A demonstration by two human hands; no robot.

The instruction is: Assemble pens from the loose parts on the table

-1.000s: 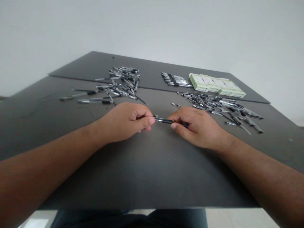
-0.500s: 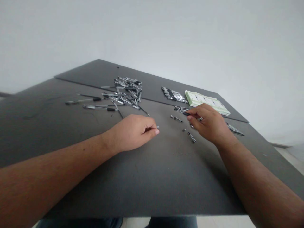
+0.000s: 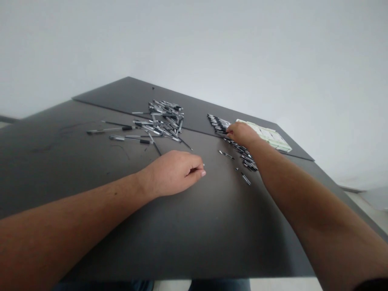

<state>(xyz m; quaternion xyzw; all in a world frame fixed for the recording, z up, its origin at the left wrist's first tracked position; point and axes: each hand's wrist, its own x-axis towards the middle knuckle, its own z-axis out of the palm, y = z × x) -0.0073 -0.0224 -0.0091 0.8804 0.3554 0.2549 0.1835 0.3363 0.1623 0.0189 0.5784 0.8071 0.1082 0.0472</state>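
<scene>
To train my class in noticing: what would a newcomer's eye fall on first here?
Probably the left hand, pinching a small pale piece near the middle of the dark table, and the right hand at the near end of the pen row, beside the green boxes. Next, perhaps, the jumbled pen pile beyond the left hand.

grey table [image 3: 194,234], seamed across | pale wall [image 3: 194,40] behind | dark strip [image 3: 8,119] at wall's foot | light floor [image 3: 281,285]
</scene>
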